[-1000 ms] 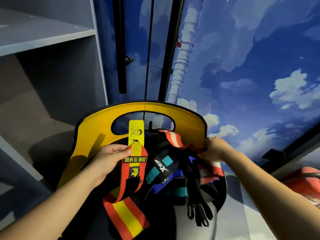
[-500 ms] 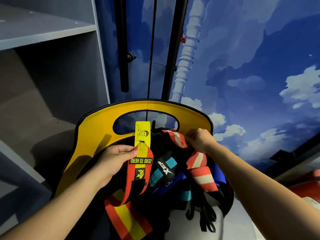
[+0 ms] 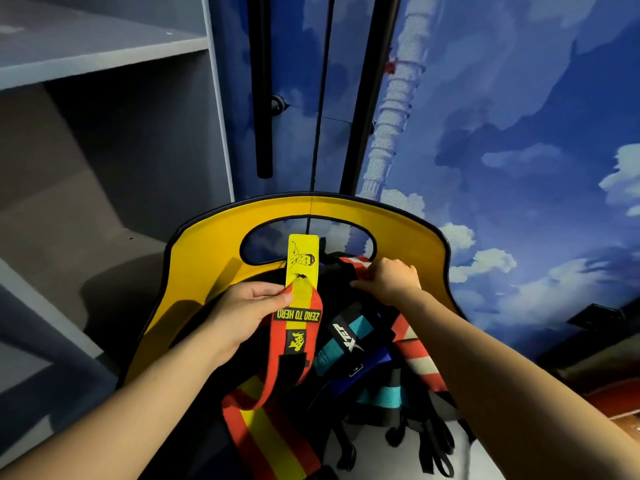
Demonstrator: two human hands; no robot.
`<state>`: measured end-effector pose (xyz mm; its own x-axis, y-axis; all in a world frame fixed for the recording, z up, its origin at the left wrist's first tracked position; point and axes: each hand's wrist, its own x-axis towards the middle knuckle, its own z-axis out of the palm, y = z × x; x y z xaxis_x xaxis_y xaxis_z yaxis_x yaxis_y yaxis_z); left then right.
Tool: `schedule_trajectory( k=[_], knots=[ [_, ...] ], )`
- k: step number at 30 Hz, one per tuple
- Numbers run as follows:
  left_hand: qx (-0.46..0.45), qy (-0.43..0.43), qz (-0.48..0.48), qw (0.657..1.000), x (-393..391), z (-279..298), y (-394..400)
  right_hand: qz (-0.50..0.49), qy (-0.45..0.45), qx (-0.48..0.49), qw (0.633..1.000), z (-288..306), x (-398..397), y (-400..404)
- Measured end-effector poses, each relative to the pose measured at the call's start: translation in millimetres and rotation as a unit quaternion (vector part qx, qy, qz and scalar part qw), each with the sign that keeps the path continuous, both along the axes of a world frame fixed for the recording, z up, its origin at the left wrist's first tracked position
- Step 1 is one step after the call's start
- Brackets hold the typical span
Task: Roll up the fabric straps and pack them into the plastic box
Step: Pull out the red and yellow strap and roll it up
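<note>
Right hand (image 3: 388, 280) has slid leftward along the red-and-white striped fabric strap (image 3: 417, 355), grip pinching it near the yellow curved chair back (image 3: 214, 237). Left hand (image 3: 239, 317) holds the red-and-yellow strap (image 3: 273, 434). Nothing rolled; no plastic box visible.

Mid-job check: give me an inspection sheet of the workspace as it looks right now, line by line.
Surface: yellow bag with a cut-out handle, opened flat, bearing the pile.
Job's things: red-and-yellow strap marked ZERO TO HERO with a yellow tag; teal-and-black strap; red-and-white striped strap; blue strap; all unrolled and tangled. Plastic box: nothing seen.
Clutter: black loops hanging at the near edge of the pile.
Hands: left hand pinches the red-and-yellow strap below its tag; right hand grips the striped strap's far end.
Cables: nothing seen.
Surroundings: grey shelving left; sky-and-cloud mural wall behind; black vertical bars.
</note>
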<state>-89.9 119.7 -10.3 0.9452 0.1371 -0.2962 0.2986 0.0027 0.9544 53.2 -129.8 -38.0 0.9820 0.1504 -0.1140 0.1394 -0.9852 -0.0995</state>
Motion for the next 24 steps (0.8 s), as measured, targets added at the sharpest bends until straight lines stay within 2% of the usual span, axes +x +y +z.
schedule_trajectory(
  k=[5, 8, 12, 15, 17, 21, 24],
  knots=[
    [0.005, 0.003, 0.000, 1.000, -2.0, -0.8, 1.3, 0.018, -0.030, -0.062, 0.997, 5.4, -8.9, 1.3],
    [0.005, 0.004, 0.002, 1.000, -2.4, 1.4, 1.8, 0.024, -0.045, -0.040, 0.998, 8.7, -12.0, -2.1],
    [-0.002, 0.001, 0.007, 1.000, -2.3, 6.6, 1.2, 0.024, -0.073, 0.090, 0.993, 31.6, -18.6, -15.8],
    [-0.010, -0.004, 0.009, 1.000, -2.5, 9.5, 0.2, 0.044, -0.099, 0.213, 0.971, 51.4, -28.4, -27.1],
    [-0.013, -0.007, 0.007, 1.000, -3.6, 9.7, -0.5, 0.086, -0.088, 0.261, 0.957, 60.8, -38.3, -31.9],
    [-0.016, -0.015, 0.015, 1.000, -5.4, 11.7, -0.4, 0.206, -0.069, 0.292, 0.931, 62.2, -60.6, -39.8],
    [-0.025, -0.030, 0.041, 0.998, -2.9, 12.6, 7.0, 0.287, -0.028, 0.244, 0.926, 56.3, -72.1, -42.3]
  ],
)
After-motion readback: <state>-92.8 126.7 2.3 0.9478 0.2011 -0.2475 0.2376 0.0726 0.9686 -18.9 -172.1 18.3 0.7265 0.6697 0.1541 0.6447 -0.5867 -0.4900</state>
